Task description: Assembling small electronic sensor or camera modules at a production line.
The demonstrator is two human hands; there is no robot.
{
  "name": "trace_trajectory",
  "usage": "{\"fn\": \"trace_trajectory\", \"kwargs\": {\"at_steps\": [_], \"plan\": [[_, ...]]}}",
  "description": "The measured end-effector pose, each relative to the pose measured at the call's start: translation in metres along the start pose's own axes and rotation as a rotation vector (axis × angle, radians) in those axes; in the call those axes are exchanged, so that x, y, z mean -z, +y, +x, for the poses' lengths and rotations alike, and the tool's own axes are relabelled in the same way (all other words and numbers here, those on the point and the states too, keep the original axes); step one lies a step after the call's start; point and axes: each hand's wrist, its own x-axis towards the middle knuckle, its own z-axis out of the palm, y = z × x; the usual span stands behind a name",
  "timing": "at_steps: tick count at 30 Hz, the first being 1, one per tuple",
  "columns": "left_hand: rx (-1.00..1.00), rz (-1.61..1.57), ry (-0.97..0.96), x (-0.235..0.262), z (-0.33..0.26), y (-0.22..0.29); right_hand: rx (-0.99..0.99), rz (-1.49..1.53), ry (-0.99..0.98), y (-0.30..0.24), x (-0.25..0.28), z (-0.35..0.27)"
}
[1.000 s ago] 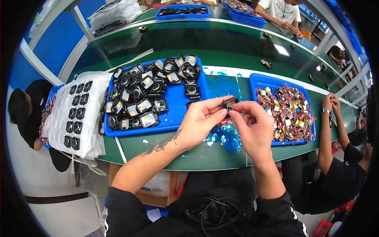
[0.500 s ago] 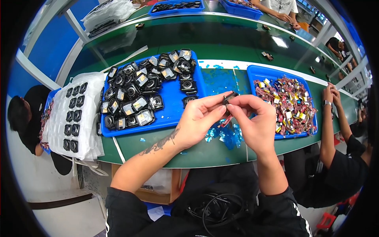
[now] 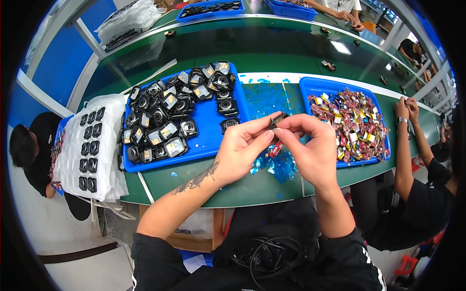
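In front of me, above the near edge of the green table, my left hand (image 3: pixel 241 151) and my right hand (image 3: pixel 313 154) meet at the fingertips. Both pinch a small black watch housing (image 3: pixel 277 120), which the fingers partly cover. Below it, between the hands, a small red part (image 3: pixel 275 148) shows; whether it is joined to the housing I cannot tell. Left of my hands, many black watch housings (image 3: pixel 160 115) lie heaped in a blue tray (image 3: pixel 206 121). Right of them, small red, yellow and silver parts (image 3: pixel 350 123) fill another blue tray (image 3: pixel 306 88).
Blue film scraps (image 3: pixel 280 168) lie on the table under my hands. At left, a stack of white moulded trays (image 3: pixel 73 160) holds rows of housings. Beyond a white strip runs a green conveyor belt (image 3: pixel 213 46) with scattered parts. Other people work at right, left and across.
Both hands stay on the watch housing and have shifted it slightly. The red part below shows more plainly. The whole view has moved a little.
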Motion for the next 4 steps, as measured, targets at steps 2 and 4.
{"fn": "trace_trajectory", "kwargs": {"at_steps": [2,4], "plan": [[-0.007,0.033,-0.001,0.0016,-0.0006,-0.0024,-0.013,0.025,-0.008,0.0005,0.0007,-0.0001],[-0.012,0.065,-0.003,0.0029,-0.0008,-0.0057,-0.025,0.051,-0.015,0.0025,0.0013,-0.0004]]}}
